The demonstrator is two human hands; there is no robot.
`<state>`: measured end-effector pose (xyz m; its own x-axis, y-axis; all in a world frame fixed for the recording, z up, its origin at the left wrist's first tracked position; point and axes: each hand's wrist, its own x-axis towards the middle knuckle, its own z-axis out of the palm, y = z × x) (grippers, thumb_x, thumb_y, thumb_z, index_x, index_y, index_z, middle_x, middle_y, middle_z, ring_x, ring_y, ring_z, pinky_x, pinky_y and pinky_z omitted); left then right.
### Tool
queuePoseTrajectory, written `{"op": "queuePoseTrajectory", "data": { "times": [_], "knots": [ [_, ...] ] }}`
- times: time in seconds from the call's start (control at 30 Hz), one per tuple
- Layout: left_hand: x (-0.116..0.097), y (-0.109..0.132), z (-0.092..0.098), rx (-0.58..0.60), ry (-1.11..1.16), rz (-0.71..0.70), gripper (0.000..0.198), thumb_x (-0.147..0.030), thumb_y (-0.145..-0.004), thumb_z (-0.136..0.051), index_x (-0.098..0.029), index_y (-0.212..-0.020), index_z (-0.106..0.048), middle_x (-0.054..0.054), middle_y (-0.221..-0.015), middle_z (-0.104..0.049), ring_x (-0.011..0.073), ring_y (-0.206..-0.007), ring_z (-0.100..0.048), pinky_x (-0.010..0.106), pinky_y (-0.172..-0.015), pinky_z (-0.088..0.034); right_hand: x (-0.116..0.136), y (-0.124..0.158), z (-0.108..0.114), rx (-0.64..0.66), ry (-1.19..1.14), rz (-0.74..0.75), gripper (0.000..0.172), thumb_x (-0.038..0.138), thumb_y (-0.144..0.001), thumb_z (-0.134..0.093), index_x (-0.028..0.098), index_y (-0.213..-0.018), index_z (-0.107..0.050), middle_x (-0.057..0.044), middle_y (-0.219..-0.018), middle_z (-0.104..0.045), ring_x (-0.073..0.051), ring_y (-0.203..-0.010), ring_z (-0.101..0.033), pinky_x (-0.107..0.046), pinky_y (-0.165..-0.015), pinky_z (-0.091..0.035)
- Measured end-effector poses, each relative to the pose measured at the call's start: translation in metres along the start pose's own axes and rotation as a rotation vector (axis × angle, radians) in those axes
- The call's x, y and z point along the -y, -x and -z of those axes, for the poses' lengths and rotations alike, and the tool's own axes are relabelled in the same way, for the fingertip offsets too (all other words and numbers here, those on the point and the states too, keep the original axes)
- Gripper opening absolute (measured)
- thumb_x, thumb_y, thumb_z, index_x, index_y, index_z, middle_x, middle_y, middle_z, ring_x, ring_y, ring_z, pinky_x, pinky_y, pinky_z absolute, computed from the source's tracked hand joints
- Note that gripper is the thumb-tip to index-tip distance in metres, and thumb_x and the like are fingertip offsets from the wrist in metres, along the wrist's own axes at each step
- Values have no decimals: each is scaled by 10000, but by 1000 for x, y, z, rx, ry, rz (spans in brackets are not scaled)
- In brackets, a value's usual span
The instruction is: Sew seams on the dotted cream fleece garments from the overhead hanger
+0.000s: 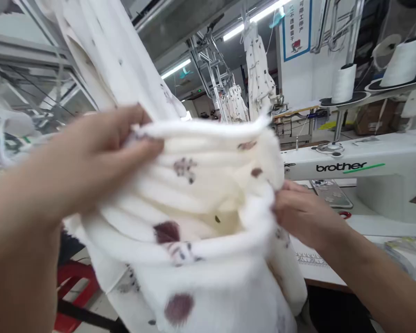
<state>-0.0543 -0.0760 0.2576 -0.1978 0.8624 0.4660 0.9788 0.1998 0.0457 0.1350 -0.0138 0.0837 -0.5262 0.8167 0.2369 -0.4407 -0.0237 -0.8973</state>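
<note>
A white fleece garment [201, 199] with dark brown and grey printed patches hangs in front of me, bunched into folds. My left hand [90, 162] pinches its upper left edge between thumb and fingers. My right hand [298, 212] grips the right edge of the same garment, fingers closed into the cloth. The fabric runs up past the top left of the view and down below the bottom edge.
A white Brother sewing machine [360, 171] stands on the table [367, 277] at right, with thread cones [344, 83] on stands behind it. More printed garments [258, 69] hang from an overhead rail in the back. A red stool [72, 286] sits low left.
</note>
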Motion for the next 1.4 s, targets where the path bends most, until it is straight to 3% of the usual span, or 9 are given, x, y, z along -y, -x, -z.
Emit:
{"op": "queuePoseTrajectory", "data": {
  "times": [0.07,0.13,0.23,0.37,0.53,0.77,0.93,1.23,1.4],
  "knots": [
    [28,2,-48,149,-138,67,271,-316,-827,-453,-146,-1015,-548,-39,-578,-560,175,-560,-603,427,-589,-500,-19,17,4,88,-287,-279,328,233,-585,-581,179,-906,-621,-31,-798,-645,-186,-707,-599,-261,-625,-476],
    [44,12,-108,278,-188,60,267,-166,-817,-404,-106,-1039,-542,85,-848,-645,261,-811,-624,462,-741,-489,-42,27,8,76,-349,-458,324,299,-656,-642,166,-952,-629,-46,-821,-656,-166,-692,-605,-235,-624,-472],
    [42,36,-193,383,200,-203,458,-31,-776,-330,-115,-1209,-452,122,-1310,-445,220,-1210,-410,387,-1007,-338,-73,30,13,-76,-305,-516,352,370,-686,-698,157,-959,-642,-49,-825,-666,-150,-688,-606,-207,-619,-457],
    [11,55,-251,605,724,-296,292,-333,-842,-420,-203,-1074,-542,56,-1062,-597,198,-977,-540,300,-800,-453,-89,36,29,-271,-222,-493,380,415,-632,-734,188,-927,-662,-39,-869,-666,-176,-765,-598,-223,-666,-456],
    [-12,55,-253,511,1027,-138,251,-380,-827,-454,-162,-786,-573,10,-711,-562,126,-642,-511,211,-555,-391,-87,51,65,-414,133,-497,351,494,-715,-619,199,-902,-651,-29,-818,-635,-224,-845,-566,-269,-713,-451],
    [-29,66,-234,510,869,-310,224,-267,-847,-435,-208,-849,-651,22,-804,-588,130,-710,-555,227,-656,-418,-66,26,58,-113,778,-7,307,386,-896,-403,256,-1130,-553,-38,-1152,-527,-193,-1056,-476,-299,-915,-346],
    [-32,69,-234,411,896,-209,111,-239,-784,-537,-206,-803,-642,12,-774,-622,147,-733,-568,233,-679,-431,-59,11,45,-61,830,-58,140,282,-854,-487,203,-817,-597,2,-764,-603,-144,-711,-533,-245,-639,-386],
    [-20,65,-228,543,988,-483,138,-204,-811,-515,-205,-812,-652,38,-804,-558,123,-718,-544,201,-648,-413,-75,-7,64,322,80,-358,344,475,-728,-609,154,-683,-492,53,-463,-481,-64,-373,-431,-159,-401,-332],
    [-14,74,-247,386,1134,-466,209,-369,-825,-500,-207,-762,-615,59,-983,-588,151,-822,-571,236,-749,-430,-103,-8,46,158,-247,-538,380,464,-575,-688,171,-638,-455,79,-386,-416,-30,-291,-308,-128,-303,-218]
  ]
}}
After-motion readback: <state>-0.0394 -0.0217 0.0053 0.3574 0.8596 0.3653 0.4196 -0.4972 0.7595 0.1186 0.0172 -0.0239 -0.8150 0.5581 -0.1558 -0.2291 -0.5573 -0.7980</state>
